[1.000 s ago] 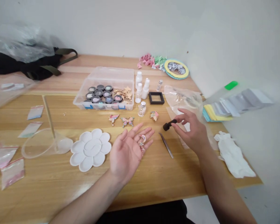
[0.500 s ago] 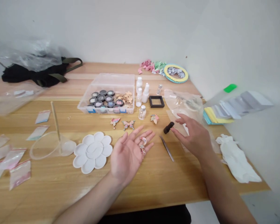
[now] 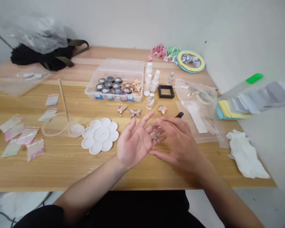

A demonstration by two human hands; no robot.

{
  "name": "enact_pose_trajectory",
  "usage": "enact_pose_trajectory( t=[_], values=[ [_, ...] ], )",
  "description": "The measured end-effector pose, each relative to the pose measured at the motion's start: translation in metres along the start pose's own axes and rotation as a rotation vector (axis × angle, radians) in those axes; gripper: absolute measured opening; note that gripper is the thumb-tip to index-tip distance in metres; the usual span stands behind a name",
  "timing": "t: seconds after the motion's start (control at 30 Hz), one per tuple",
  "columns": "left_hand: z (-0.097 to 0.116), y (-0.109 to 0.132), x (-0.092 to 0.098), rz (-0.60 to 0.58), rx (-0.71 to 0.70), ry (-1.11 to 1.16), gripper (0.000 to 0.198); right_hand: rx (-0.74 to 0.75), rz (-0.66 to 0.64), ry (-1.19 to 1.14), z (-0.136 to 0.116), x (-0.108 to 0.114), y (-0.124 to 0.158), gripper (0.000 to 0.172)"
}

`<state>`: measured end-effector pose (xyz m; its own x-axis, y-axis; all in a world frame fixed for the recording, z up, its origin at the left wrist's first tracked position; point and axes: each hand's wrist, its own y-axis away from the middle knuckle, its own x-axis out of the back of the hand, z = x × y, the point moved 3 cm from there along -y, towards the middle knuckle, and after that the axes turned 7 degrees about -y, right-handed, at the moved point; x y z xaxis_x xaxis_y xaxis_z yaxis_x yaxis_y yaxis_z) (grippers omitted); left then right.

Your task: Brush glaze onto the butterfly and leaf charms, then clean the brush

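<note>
My left hand [image 3: 136,142] is held palm up above the table with its fingers stretched out. Across its fingers lies a small gold-edged moon-and-star charm [image 3: 154,139] with coloured filling. Over that charm reaches my right hand [image 3: 178,139], thumb and fingertips apart on either side of it; whether they touch it I cannot tell. Beyond the hands lie a butterfly charm [image 3: 135,113], a winged charm [image 3: 121,110] and a leaf-shaped charm [image 3: 163,109]. A small black object [image 3: 180,115] shows partly behind my right hand, which also hides the tweezers.
Left of my hands are a white flower-shaped palette [image 3: 102,135], a plastic cup [image 3: 73,128] with a stick and several small powder bags [image 3: 35,148]. Farther back stand a clear box [image 3: 90,90] of small pots, white bottles [image 3: 155,81] and a black frame [image 3: 166,91]. Crumpled tissue [image 3: 247,155] lies right.
My right hand has left the black object and moved left, over the charm in my left palm. The camera view has tilted down, so the table sits higher.
</note>
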<state>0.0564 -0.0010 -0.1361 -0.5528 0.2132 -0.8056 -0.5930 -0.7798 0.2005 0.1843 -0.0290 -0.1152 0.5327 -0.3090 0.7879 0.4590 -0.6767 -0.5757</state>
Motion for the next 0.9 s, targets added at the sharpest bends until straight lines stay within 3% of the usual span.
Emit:
enact_pose_trajectory(
  t=[0.23,0.47,0.6,0.67,0.77,0.9],
  values=[
    [-0.001,0.001,-0.001,-0.030,-0.001,-0.005,0.059,-0.028,-0.021,-0.032,0.004,0.004,0.004,0.057],
    [0.002,0.002,-0.004,0.076,0.034,0.036,0.055,-0.078,-0.051,-0.097,0.004,0.006,0.003,0.069],
    [0.006,0.024,0.012,0.251,0.172,-0.006,0.040,-0.075,-0.086,-0.096,0.009,0.014,-0.009,0.074],
    [0.007,0.041,0.025,0.231,0.223,-0.042,0.033,-0.047,-0.105,-0.107,0.012,0.011,-0.026,0.075],
    [0.010,0.063,0.046,0.149,0.194,-0.086,0.029,-0.006,-0.160,-0.172,0.014,-0.013,-0.062,0.078],
    [0.016,0.080,0.062,0.088,0.101,-0.075,0.026,-0.010,-0.320,-0.260,0.008,-0.076,-0.112,0.083]
  ],
)
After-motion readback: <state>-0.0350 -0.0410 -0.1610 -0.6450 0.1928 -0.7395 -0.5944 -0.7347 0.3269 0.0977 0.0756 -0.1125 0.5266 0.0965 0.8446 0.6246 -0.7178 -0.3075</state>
